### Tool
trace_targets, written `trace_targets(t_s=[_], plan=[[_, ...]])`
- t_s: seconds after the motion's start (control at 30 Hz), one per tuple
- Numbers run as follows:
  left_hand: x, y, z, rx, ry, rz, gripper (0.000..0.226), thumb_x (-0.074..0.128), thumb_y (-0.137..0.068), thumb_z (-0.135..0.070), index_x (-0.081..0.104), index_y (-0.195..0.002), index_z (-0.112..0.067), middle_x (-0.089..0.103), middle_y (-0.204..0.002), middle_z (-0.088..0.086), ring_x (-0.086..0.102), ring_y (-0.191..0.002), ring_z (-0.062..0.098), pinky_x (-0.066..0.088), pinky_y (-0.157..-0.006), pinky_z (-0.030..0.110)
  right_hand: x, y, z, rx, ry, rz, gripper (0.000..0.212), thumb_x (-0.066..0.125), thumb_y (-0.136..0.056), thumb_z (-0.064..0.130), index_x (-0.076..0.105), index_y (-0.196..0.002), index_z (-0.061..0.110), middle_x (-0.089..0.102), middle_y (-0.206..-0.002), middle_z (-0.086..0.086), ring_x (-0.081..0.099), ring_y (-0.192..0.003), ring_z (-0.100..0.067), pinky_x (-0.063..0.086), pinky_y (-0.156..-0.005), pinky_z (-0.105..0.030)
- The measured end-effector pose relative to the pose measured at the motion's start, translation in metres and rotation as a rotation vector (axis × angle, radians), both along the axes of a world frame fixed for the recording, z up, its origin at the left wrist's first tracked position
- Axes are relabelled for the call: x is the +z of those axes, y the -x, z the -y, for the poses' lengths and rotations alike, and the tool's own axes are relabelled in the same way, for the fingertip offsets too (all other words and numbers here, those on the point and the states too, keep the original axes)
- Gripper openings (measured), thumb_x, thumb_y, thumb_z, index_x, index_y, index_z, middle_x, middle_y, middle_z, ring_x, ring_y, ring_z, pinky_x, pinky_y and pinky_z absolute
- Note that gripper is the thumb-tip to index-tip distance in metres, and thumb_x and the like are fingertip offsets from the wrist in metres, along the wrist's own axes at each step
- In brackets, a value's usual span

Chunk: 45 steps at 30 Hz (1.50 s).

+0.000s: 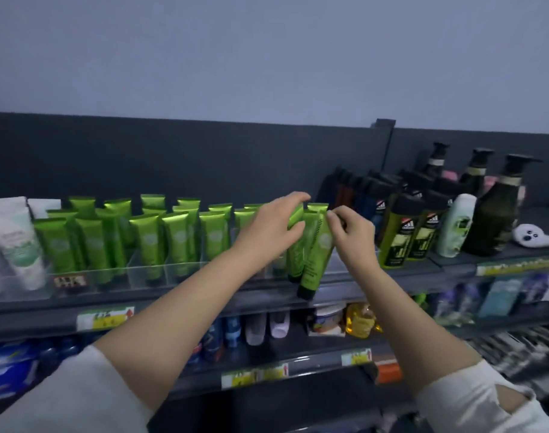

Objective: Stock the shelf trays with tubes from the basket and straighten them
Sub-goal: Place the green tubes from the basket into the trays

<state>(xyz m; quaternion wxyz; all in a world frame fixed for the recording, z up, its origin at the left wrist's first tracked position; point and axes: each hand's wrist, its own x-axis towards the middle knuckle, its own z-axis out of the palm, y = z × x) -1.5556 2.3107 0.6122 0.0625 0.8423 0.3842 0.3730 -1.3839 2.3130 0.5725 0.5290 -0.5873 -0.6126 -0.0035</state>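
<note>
Rows of green tubes (148,242) stand cap-down in clear plastic trays (135,275) on the top shelf. My left hand (268,228) grips the top of a green tube (296,215) at the right end of the rows. My right hand (349,234) pinches the crimped top of another green tube (318,260), which tilts and hangs with its black cap over the shelf's front edge. The basket is out of view.
White tubes (20,245) stand at the far left. Dark shower-gel bottles (401,235), a white bottle (455,226) and pump bottles (498,214) crowd the right. A small white plush (530,235) lies far right. Lower shelves (267,332) hold more products and price tags.
</note>
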Motion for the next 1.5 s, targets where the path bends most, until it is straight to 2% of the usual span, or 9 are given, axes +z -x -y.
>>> trace_targets(t_s=[0.1,0.2,0.3,0.43,0.53,0.7,1.0,1.2,1.5], plan=[[0.018,-0.042,-0.022,0.001,-0.022,-0.055,0.036,0.056,-0.087,-0.016,0.057,-0.123,-0.021,0.061,-0.121,0.001,0.056,-0.113,0.02,0.043,-0.099,0.034,0.016,-0.043,-0.018,-0.021,-0.036,-0.029,0.025,0.052,-0.096,0.02,0.06,-0.075,0.009,0.052,-0.059,-0.005,0.045,-0.056,-0.014,0.029,-0.054,-0.025],[0.034,-0.075,-0.041,0.029,0.033,-0.113,0.019,0.06,-0.088,-0.02,0.065,-0.106,-0.018,0.059,-0.108,0.001,0.06,-0.087,0.02,0.049,-0.088,0.038,0.029,-0.078,-0.036,-0.031,-0.04,-0.011,0.021,0.052,-0.096,0.022,0.059,-0.076,0.016,0.049,-0.057,0.005,0.044,-0.057,-0.008,0.029,-0.055,-0.025],[0.047,-0.099,-0.053,-0.008,0.157,-0.141,0.029,0.066,-0.086,-0.02,0.061,-0.114,-0.015,0.05,-0.111,0.0,0.062,-0.065,0.016,0.052,-0.076,0.03,0.038,-0.103,-0.053,-0.045,-0.035,0.018,0.021,0.051,-0.097,0.024,0.066,-0.086,0.013,0.055,-0.065,0.005,0.049,-0.064,-0.012,0.031,-0.062,-0.028],[0.051,-0.114,-0.066,0.004,0.146,-0.323,0.04,0.068,-0.084,-0.018,0.057,-0.122,-0.018,0.05,-0.116,0.001,0.055,-0.092,0.016,0.044,-0.083,0.026,0.04,-0.122,-0.072,-0.033,-0.015,0.033,0.024,0.05,-0.097,0.025,0.068,-0.092,0.01,0.058,-0.07,0.004,0.053,-0.071,-0.015,0.034,-0.066,-0.028],[0.051,-0.121,-0.071,0.008,0.128,-0.395,0.034,0.071,-0.08,-0.031,0.062,-0.11,-0.02,0.052,-0.099,-0.002,0.054,-0.092,0.018,0.048,-0.085,0.033,0.04,-0.126,-0.083,-0.017,0.005,0.057,0.024,0.051,-0.096,0.027,0.068,-0.096,0.011,0.064,-0.077,0.0,0.059,-0.077,-0.019,0.04,-0.068,-0.03],[0.046,-0.13,-0.074,0.084,0.016,-0.431,0.048,0.064,-0.08,-0.05,0.057,-0.117,-0.02,0.049,-0.091,-0.006,0.051,-0.09,0.016,0.045,-0.076,0.033,0.041,-0.124,-0.091,-0.066,0.014,0.1,0.026,0.049,-0.097,0.031,0.068,-0.103,0.014,0.071,-0.092,-0.007,0.063,-0.087,-0.025,0.05,-0.076,-0.038],[0.032,-0.128,-0.085,0.162,0.016,-0.394,0.031,0.053,-0.092,-0.038,0.065,-0.092,-0.009,0.062,-0.091,0.008,0.058,-0.088,0.029,0.048,-0.076,0.036,0.026,-0.12,-0.1,0.195,0.261,0.203,0.016,0.057,-0.094,0.023,0.071,-0.095,0.015,0.071,-0.08,-0.004,0.066,-0.065,-0.02,0.055,-0.076,-0.04],[0.014,-0.123,-0.087,0.163,-0.004,-0.609,0.028,0.045,-0.097,-0.032,0.064,-0.104,-0.012,0.058,-0.1,0.005,0.059,-0.092,0.028,0.045,-0.075,0.034,0.023,-0.119,-0.104,0.248,0.344,0.294,0.014,0.063,-0.09,0.022,0.074,-0.096,0.015,0.07,-0.086,0.001,0.061,-0.076,-0.013,0.054,-0.082,-0.038],[0.014,-0.123,-0.085,0.166,-0.121,-0.606,0.032,0.051,-0.094,-0.03,0.053,-0.125,-0.026,0.06,-0.117,-0.001,0.051,-0.113,0.021,0.04,-0.09,0.035,0.026,-0.119,-0.107,0.184,0.424,0.36,0.015,0.061,-0.089,0.037,0.068,-0.1,0.031,0.071,-0.1,0.006,0.065,-0.093,-0.016,0.055,-0.082,-0.043]])
